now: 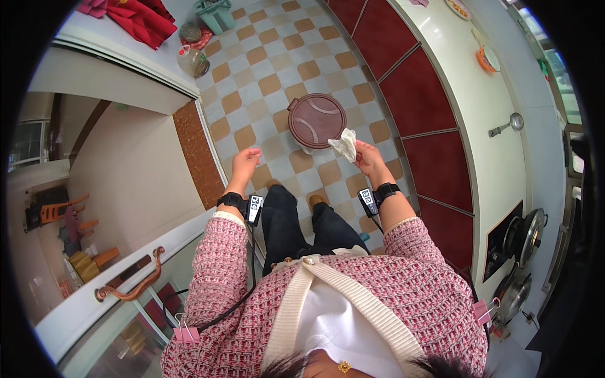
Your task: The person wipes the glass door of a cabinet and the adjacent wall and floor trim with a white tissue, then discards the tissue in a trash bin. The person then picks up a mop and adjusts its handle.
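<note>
My right hand [368, 158] is closed on a crumpled white tissue [346, 145], which overlaps the lower right rim of a round brown lidded bin [316, 120] in the view. The bin stands on the tiled floor with its lid down, and a bit of white bag shows beneath the rim. My left hand [246, 165] is raised to the left of the bin, its fingers curled and nothing visible in them; whether the fingers touch the thumb is unclear.
Red cabinets [418, 90] with a pale counter [477, 94] run along the right, bearing a ladle [506, 125], an orange bowl [488, 59] and a gas hob [503, 241]. A glazed door with a curved handle [134, 281] is at left. A large plastic bottle [193, 61] and teal bin [215, 16] stand further off.
</note>
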`<control>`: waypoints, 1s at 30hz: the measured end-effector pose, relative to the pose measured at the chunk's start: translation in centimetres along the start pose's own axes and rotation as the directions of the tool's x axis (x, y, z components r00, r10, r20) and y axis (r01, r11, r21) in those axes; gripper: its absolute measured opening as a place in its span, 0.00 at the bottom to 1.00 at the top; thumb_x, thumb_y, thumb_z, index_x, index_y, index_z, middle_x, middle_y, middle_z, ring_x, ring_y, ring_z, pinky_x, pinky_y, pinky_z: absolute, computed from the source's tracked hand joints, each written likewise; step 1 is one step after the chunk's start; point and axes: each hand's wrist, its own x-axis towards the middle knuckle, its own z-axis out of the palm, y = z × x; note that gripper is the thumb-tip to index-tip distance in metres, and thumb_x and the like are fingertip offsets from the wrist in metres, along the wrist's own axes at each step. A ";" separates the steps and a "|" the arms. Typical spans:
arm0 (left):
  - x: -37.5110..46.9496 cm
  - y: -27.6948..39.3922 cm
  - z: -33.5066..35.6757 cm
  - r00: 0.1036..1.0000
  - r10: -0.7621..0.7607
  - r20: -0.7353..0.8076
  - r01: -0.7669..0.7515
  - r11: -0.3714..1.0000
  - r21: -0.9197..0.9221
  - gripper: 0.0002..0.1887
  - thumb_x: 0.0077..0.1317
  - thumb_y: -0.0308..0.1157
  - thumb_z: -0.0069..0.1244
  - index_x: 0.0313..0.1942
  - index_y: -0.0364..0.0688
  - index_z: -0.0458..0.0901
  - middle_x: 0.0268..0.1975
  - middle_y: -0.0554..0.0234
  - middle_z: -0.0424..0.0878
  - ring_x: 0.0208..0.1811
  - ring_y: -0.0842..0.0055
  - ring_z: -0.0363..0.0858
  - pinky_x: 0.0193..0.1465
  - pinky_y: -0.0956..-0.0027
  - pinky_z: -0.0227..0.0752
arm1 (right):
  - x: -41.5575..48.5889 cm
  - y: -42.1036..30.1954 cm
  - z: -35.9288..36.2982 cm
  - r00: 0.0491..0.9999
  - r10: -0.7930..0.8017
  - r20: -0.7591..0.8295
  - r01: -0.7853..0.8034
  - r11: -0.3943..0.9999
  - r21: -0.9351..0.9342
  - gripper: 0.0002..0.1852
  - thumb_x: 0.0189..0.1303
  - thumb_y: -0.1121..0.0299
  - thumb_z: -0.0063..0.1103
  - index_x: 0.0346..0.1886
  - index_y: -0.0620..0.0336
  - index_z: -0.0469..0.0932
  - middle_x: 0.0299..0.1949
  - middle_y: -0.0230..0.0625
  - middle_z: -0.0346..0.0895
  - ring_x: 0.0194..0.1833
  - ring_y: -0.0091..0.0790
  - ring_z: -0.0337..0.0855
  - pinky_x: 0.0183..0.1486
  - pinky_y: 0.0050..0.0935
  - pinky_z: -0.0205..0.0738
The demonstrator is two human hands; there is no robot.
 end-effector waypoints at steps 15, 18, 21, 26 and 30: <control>14.6 -6.3 -5.1 0.982 -0.034 0.186 -0.011 0.972 0.235 0.11 0.59 0.25 0.49 0.42 0.33 0.80 0.34 0.61 0.83 0.31 0.79 0.79 0.36 0.75 0.72 | 8.2 7.7 1.9 0.859 -0.021 -0.511 0.009 1.000 -0.026 0.09 0.56 0.76 0.57 0.41 0.60 0.78 0.33 0.31 0.80 0.32 0.26 0.80 0.33 0.23 0.74; 16.2 -7.4 -3.3 0.968 -0.105 0.228 0.043 0.964 0.263 0.11 0.59 0.26 0.49 0.42 0.33 0.80 0.33 0.61 0.83 0.30 0.79 0.79 0.36 0.75 0.72 | 9.9 8.6 1.8 0.815 -0.075 -0.575 0.055 0.997 -0.051 0.07 0.52 0.76 0.60 0.36 0.62 0.79 0.28 0.29 0.78 0.26 0.22 0.74 0.28 0.20 0.66; 18.1 -8.3 -1.0 0.960 -0.115 0.255 0.047 0.965 0.259 0.11 0.59 0.26 0.49 0.41 0.33 0.80 0.33 0.60 0.83 0.30 0.79 0.79 0.36 0.75 0.72 | 12.4 8.5 1.7 0.806 -0.134 -0.577 0.054 0.987 -0.153 0.07 0.52 0.77 0.60 0.35 0.63 0.79 0.29 0.30 0.78 0.28 0.21 0.75 0.31 0.20 0.69; 20.8 -11.5 4.3 0.939 -0.182 0.291 0.092 0.950 0.298 0.10 0.61 0.26 0.50 0.42 0.34 0.80 0.35 0.61 0.82 0.32 0.80 0.78 0.38 0.76 0.72 | 18.2 8.0 2.3 0.822 -0.197 -0.535 0.085 0.970 -0.227 0.06 0.53 0.77 0.60 0.36 0.65 0.79 0.31 0.31 0.80 0.31 0.21 0.78 0.37 0.22 0.73; 23.8 -13.9 8.0 0.931 -0.222 0.290 0.120 0.936 0.332 0.11 0.62 0.27 0.50 0.44 0.33 0.79 0.38 0.60 0.82 0.35 0.78 0.80 0.41 0.75 0.73 | 23.4 7.9 1.9 0.920 -0.155 -0.359 0.025 0.939 -0.342 0.15 0.55 0.77 0.59 0.47 0.67 0.76 0.43 0.35 0.79 0.43 0.25 0.78 0.48 0.22 0.70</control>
